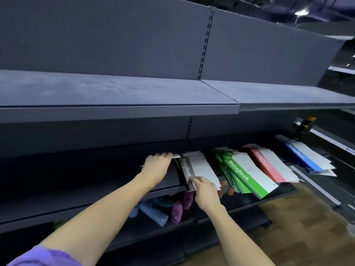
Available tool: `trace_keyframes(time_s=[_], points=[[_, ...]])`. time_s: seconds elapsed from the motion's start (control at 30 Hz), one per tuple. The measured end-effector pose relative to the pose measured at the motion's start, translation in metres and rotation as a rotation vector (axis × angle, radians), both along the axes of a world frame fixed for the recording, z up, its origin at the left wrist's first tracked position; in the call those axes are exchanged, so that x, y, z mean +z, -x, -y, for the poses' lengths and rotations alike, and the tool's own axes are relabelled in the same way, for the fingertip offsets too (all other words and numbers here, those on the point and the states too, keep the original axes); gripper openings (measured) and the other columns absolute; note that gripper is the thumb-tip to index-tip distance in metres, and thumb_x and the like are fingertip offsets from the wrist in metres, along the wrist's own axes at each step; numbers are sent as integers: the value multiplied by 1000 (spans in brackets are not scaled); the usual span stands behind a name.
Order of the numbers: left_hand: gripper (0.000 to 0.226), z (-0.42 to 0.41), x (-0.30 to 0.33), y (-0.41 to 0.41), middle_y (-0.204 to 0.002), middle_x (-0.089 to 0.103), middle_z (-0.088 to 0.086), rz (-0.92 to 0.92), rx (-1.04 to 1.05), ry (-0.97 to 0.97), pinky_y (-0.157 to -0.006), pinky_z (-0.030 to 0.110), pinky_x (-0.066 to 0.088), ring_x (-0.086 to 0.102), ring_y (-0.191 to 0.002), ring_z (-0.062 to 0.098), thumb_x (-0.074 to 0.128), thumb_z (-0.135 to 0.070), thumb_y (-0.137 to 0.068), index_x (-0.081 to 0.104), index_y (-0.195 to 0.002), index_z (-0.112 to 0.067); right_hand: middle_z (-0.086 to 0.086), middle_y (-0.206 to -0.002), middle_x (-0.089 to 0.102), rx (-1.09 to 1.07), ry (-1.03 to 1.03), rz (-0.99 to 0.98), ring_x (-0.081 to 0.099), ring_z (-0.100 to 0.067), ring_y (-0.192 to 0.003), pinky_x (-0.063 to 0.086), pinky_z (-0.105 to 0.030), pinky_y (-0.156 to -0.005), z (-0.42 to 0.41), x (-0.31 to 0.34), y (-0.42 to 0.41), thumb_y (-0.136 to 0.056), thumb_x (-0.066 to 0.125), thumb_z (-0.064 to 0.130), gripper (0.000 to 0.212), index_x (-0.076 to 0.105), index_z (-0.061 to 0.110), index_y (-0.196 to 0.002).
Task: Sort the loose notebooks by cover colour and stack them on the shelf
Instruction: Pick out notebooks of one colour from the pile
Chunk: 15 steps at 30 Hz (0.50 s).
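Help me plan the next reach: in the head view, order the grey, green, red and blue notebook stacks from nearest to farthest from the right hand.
From the right hand:
1. Grey notebook stack, under its fingers.
2. Green notebook stack, next to the right.
3. Red notebook stack, further right.
4. Blue notebook stack, far right end.

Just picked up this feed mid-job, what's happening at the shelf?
A person is squaring up the grey notebooks on the middle shelf: the left hand holds their far edge, the right hand pinches the near corner. To the right lie green notebooks, red notebooks and blue notebooks, already grouped by colour but fanned out loosely.
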State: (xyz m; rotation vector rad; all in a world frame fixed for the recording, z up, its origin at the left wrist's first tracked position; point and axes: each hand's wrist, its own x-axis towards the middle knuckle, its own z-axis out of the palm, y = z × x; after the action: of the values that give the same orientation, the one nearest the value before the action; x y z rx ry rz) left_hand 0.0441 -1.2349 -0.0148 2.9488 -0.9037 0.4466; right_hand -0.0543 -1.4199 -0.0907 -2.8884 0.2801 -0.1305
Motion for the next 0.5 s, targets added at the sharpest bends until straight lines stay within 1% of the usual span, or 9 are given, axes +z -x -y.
trace_keyframes(time_s=[0.07, 0.2, 0.27, 0.37, 0.43, 0.5], points=[[55, 6, -2, 4, -128, 60, 4, -8, 32, 0, -71, 33, 42, 60, -113, 26, 50, 1, -88, 42, -140, -16, 5, -138, 48, 25, 1, 19, 45, -22, -127, 29, -36, -104, 9, -1, -2, -80, 49, -7, 67, 50, 33, -134], [54, 21, -9, 16, -124, 61, 3, -11, 75, -17, -72, 34, 45, 59, -111, 26, 49, 3, -87, 45, -138, -16, 5, -139, 48, 92, 9, 49, 44, -20, -129, 30, -37, -102, 27, -7, -5, -85, 48, -4, 58, 49, 28, -134], [54, 28, -11, 22, -125, 60, 2, -9, 105, -28, -70, 34, 42, 59, -112, 25, 49, 2, -88, 44, -138, -17, 5, -139, 49, 101, -20, 75, 46, -20, -127, 31, -37, -102, 36, -9, -6, -89, 47, -2, 55, 48, 27, -136], [52, 39, -10, 32, -124, 60, 1, 3, 162, -36, -68, 34, 41, 59, -111, 24, 49, 0, -88, 44, -137, -18, 1, -137, 52, 107, -112, 77, 55, -25, -119, 39, -38, -99, 51, -8, -9, -90, 48, -3, 58, 47, 24, -141], [51, 45, -9, 37, -123, 61, 0, 11, 202, -25, -69, 35, 43, 60, -110, 24, 50, 0, -88, 45, -136, -17, -2, -135, 53, 130, -175, 64, 59, -28, -112, 46, -37, -94, 61, -7, -11, -92, 50, -1, 54, 48, 22, -140], [51, 50, -6, 42, -123, 60, 0, 18, 245, -21, -70, 35, 44, 60, -110, 23, 51, -1, -88, 45, -136, -17, -3, -132, 55, 159, -223, 50, 59, -27, -110, 49, -36, -90, 69, -3, -12, -94, 49, 1, 47, 50, 20, -137]])
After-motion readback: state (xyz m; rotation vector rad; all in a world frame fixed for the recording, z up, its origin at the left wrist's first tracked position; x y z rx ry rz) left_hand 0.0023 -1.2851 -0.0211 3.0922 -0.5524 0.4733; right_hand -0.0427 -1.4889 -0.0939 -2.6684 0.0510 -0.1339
